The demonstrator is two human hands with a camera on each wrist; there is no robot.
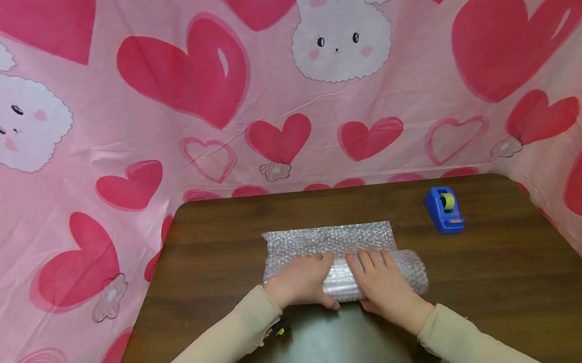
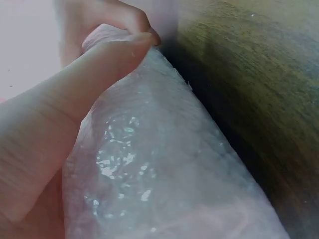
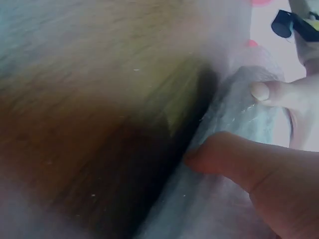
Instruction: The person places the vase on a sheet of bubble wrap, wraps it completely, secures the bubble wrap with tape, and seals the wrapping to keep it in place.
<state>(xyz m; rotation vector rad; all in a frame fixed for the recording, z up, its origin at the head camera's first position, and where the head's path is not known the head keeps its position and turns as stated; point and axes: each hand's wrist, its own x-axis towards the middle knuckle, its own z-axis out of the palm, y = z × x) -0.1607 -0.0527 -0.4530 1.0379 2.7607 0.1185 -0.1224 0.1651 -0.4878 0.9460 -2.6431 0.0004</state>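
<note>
Holding one bubblewrap roll (image 1: 341, 280), two grips (image 1: 303, 280) (image 1: 385, 288) (hands)

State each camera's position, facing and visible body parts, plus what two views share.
Head: worn on the head, facing forward and down at the silvery bubble-wrap roll on the brown wooden table; left hand, right hand and cream sleeves show.
Left wrist: worn there, looking along the roll; left thumb looms large.
Right wrist: worn there, looking along the roll; right thumb and left hand show.
Both wrist views share the roll and table.

Glossy, bumpy plastic bubble wrap (image 1: 329, 241), brown wood-grain table (image 1: 215, 256), smooth blue plastic tape dispenser (image 1: 444, 221)
</note>
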